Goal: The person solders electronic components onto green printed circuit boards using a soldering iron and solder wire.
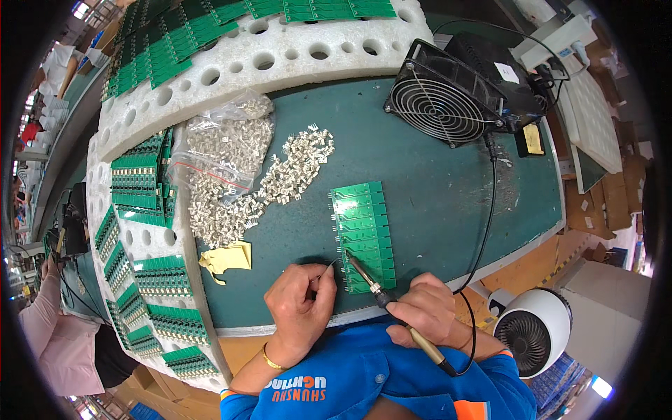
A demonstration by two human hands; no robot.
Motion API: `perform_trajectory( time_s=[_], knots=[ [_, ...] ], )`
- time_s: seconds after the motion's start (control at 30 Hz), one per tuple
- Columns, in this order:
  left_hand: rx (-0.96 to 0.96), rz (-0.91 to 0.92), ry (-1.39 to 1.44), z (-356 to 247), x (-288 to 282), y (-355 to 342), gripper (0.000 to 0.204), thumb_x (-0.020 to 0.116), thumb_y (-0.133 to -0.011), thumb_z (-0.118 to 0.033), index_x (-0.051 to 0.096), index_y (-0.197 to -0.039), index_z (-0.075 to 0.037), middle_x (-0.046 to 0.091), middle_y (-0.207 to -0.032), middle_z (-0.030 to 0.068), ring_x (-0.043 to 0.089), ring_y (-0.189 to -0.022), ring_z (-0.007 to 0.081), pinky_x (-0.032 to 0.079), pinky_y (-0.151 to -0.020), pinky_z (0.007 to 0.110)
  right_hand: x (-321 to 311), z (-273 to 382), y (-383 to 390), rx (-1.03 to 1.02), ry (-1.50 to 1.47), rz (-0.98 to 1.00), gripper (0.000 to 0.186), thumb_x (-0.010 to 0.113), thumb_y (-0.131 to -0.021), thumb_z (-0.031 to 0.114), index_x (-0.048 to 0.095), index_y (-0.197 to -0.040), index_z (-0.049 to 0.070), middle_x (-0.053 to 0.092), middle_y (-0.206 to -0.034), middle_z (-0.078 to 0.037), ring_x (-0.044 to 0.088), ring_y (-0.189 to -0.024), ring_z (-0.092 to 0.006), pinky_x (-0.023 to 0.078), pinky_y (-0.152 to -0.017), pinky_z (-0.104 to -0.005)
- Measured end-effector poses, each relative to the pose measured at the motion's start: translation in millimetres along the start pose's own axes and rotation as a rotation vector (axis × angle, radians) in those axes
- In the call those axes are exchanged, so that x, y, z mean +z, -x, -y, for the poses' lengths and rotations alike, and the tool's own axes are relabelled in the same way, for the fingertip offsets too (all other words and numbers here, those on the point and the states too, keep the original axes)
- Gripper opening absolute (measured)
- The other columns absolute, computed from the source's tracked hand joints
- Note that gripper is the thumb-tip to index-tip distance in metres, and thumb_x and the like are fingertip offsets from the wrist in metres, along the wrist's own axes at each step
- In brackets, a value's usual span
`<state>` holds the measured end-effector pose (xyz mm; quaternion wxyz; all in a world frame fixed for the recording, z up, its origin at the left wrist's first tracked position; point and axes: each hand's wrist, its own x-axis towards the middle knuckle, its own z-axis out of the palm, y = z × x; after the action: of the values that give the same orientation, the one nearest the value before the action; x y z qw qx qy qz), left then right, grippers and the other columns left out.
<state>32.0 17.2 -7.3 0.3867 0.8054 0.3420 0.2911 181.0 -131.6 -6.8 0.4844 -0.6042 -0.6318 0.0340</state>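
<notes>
The board (365, 234) lies flat on the desk (437, 203), just beyond and between my hands, its near end beside the fingertips of my left hand (302, 302). It is a bright green, upright oblong leaning slightly, made up of narrow strips stacked one above another and lying crosswise. Thin lines run across each strip, and a pale glare sits on the upper part, farther from my hands. The edge on my left hand's side bristles with small pale pins; the opposite edge is darker green and slightly stepped.

My left hand is curled, thumb and forefinger pinching a thin wire (332, 264) that points at that pinned edge. My right hand (425, 313) wraps around the iron (382, 297), gripping it like a pen. The iron has a tan handle, a black grip, a bright collar and a slim dull shaft, slanting away from my right hand over the board's lower part. Its tip is close to the pins; I cannot tell whether it touches them.

Beyond my left hand, farther out, white connectors (301, 168) are heaped beside a clear bag (234, 140) of more. A torn yellow cloth (231, 257) lies nearer, to the left of that hand. A black fan (442, 105) stands well beyond my right hand, and a black cable (484, 245) curves past it on the right.
</notes>
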Motion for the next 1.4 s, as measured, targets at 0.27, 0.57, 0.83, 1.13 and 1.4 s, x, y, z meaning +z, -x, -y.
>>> perform_trajectory(
  time_s=[0.27, 0.57, 0.83, 1.13, 1.4],
  knots=[
    [0.006, -0.005, -0.01, 0.2, 0.9, -0.2, 0.01, 0.073, -0.08, 0.003, 0.064, -0.078, 0.0, 0.057, -0.066, 0.0044, 0.048, -0.053, 0.008, 0.036, -0.047, 0.023, -1.4, 0.5, 1.4, 0.003, 0.005, 0.017, 0.03, 0.074, -0.084, 0.028, 0.065, -0.099, 0.003, 0.059, -0.067, -0.004, 0.055, -0.053, -0.0195, 0.045, -0.054, -0.0321],
    [-0.007, -0.013, -0.019, 1.8, -0.8, 3.0, 0.011, 0.072, -0.081, 0.003, 0.063, -0.079, -0.001, 0.057, -0.067, 0.0035, 0.047, -0.054, 0.0071, 0.035, -0.047, 0.023, -9.4, 3.5, 1.8, 0.01, 0.024, 0.02, 0.027, 0.074, -0.083, 0.025, 0.066, -0.098, 0.005, 0.06, -0.068, -0.004, 0.055, -0.053, -0.0192, 0.045, -0.055, -0.0325],
    [-0.083, -0.015, 0.029, -2.4, -3.4, 6.7, 0.009, 0.07, -0.083, 0.003, 0.062, -0.081, -0.001, 0.054, -0.068, 0.0008, 0.044, -0.056, 0.0049, 0.034, -0.048, 0.021, -7.6, 0.9, 2.5, 0.038, -0.03, -0.022, 0.026, 0.073, -0.085, 0.026, 0.066, -0.097, 0.004, 0.06, -0.067, -0.004, 0.056, -0.053, -0.0186, 0.045, -0.055, -0.0328],
    [-0.074, 0.014, -0.005, -3.3, -4.9, 6.7, 0.01, 0.07, -0.083, 0.003, 0.062, -0.08, 0.0, 0.056, -0.07, 0.0029, 0.047, -0.056, 0.007, 0.037, -0.048, 0.022, -6.5, 0.1, 1.8, 0.053, -0.062, -0.031, 0.025, 0.073, -0.086, 0.024, 0.065, -0.097, 0.003, 0.059, -0.066, -0.003, 0.056, -0.052, -0.0184, 0.045, -0.054, -0.0327],
    [-0.019, -0.016, -0.021, -3.2, -1.5, 3.8, 0.01, 0.073, -0.079, 0.002, 0.064, -0.078, -0.003, 0.057, -0.065, 0.0064, 0.051, -0.048, 0.0131, 0.039, -0.044, 0.027, -7.4, 0.9, 0.3, 0.079, -0.082, -0.004, 0.021, 0.073, -0.081, 0.015, 0.064, -0.096, 0.003, 0.06, -0.066, -0.005, 0.057, -0.053, -0.0201, 0.046, -0.055, -0.034]
  ],
)
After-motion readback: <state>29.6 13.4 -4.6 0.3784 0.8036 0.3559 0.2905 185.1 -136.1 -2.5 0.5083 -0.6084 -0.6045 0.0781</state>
